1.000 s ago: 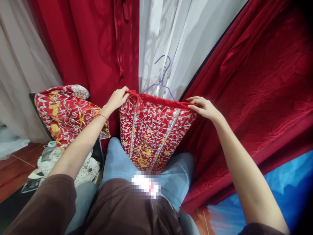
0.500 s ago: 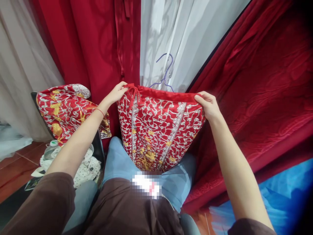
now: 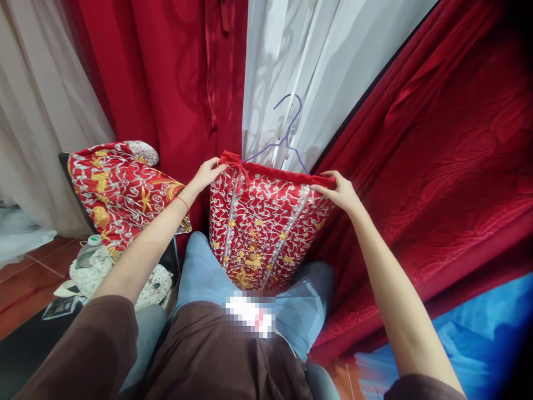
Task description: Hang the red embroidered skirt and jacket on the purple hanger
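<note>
You hold the embroidered red skirt by its plain red waistband, and everything here turns on how that band lies under the purple wire hanger: the band runs crosswise in front of you, its left end a little higher, and the hanger's hook and sloping shoulders rise just behind and above its middle, against the white curtain. Your left hand pinches the band's left corner beside the small red tie; your right hand grips the right corner, fingers curled over the edge. The hands are well apart, one at each end, keeping the band taut, and each is about equally far from the hanger. The skirt hangs down from the band and narrows toward your lap, its lower end resting on your blue jeans. Left of the hanger, another embroidered red garment is draped over a dark chair back, clear of both hands
</note>
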Tool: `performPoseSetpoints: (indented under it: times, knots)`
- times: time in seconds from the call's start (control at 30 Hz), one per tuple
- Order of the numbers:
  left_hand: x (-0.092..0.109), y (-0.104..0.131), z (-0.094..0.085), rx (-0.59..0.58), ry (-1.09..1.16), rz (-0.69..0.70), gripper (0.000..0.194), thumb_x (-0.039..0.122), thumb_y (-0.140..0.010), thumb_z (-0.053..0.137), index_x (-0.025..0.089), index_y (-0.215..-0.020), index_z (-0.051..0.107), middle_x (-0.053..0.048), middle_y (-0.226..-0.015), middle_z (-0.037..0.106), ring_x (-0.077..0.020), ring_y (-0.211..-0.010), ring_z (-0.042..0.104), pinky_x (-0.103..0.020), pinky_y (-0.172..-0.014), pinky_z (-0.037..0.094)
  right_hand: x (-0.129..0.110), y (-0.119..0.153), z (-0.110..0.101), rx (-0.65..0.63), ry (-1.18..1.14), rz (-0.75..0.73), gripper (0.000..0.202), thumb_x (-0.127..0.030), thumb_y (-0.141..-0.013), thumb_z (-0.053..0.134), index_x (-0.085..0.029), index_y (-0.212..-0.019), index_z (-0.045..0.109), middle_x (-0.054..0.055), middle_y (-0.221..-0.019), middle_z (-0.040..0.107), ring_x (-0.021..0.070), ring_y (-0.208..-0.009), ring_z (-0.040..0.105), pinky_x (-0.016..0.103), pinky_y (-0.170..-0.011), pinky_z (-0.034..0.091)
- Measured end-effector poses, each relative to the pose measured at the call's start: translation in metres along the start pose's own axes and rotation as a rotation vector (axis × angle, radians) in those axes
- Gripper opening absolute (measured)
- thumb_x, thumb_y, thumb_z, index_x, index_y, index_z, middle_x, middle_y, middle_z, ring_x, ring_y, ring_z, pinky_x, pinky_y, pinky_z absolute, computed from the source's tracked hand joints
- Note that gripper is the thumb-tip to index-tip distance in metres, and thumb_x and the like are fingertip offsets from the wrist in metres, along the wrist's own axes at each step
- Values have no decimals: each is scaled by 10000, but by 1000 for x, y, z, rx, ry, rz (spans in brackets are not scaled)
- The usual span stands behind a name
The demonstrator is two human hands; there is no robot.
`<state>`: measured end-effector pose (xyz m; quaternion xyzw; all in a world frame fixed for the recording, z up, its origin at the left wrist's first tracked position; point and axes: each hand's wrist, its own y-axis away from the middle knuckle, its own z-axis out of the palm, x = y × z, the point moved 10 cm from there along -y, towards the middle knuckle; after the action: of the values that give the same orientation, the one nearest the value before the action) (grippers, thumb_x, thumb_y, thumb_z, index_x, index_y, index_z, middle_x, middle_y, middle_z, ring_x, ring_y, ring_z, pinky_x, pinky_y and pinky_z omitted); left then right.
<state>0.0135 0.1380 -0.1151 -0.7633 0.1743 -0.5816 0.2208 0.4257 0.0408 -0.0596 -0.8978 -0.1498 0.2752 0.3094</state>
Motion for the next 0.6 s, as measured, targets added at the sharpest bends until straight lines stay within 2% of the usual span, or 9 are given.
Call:
performPoseSetpoints:
  times: [0.1,0.17,0.27,0.33,0.43,0.47,0.53,0.6]
  knots:
    - [-12,5,3,72,122,-97,213,390,-814,603,185,-871,613,-14,-831,673,-157,-783,621,-259,-748,502,4,4,1,17,23,40,477,-659,-696,720,-219,-860,636,47,-782,674,222,-721,607,354,-693,493]
    - [-9,11,2,135,25,-72,206,382,-846,582,187,-911,598,-34,-893,679,-173,-861,639,-286,-825,513,6,6,4,46,51,69,448,-654,-711,700,-231,-828,608,38,-754,663,218,-694,588,341,-661,474]
    - [12,27,4,174,-284,71,274,379,-886,566,168,-1061,585,-123,-1124,667,-238,-1086,630,-377,-992,479,7,10,11,90,172,115,434,-663,-762,631,-238,-839,586,57,-766,664,241,-711,589,352,-663,457]
    - [24,43,4,183,-438,123,398,400,-918,530,137,-1217,540,-205,-1314,593,-305,-1251,566,-468,-1079,422,5,14,16,94,237,114,433,-659,-809,566,-232,-879,590,87,-807,675,262,-741,599,373,-685,462]
    - [26,75,-1,171,-422,141,572,447,-931,510,106,-1383,426,-267,-1502,435,-341,-1420,425,-522,-1157,345,-7,20,19,83,294,76,477,-596,-847,516,-183,-1071,595,165,-983,683,311,-867,620,441,-767,485]
    - [20,86,-2,147,-344,126,591,466,-928,515,116,-1394,416,-259,-1515,427,-322,-1431,420,-499,-1165,349,-15,23,18,116,346,72,527,-566,-845,519,-147,-1159,577,210,-1075,662,348,-954,614,489,-816,481]
    - [-4,110,-4,110,-110,37,547,507,-922,502,158,-1341,461,-219,-1451,519,-269,-1362,515,-437,-1128,415,-43,29,16,237,485,55,644,-498,-833,537,-68,-1312,504,307,-1272,556,444,-1178,525,610,-921,420]
    - [-38,132,-4,103,138,-113,462,553,-914,458,185,-1179,548,-170,-1250,663,-232,-1173,653,-402,-1027,503,-90,33,34,320,562,-24,691,-428,-837,541,-48,-1405,441,346,-1423,424,504,-1351,364,697,-998,319]
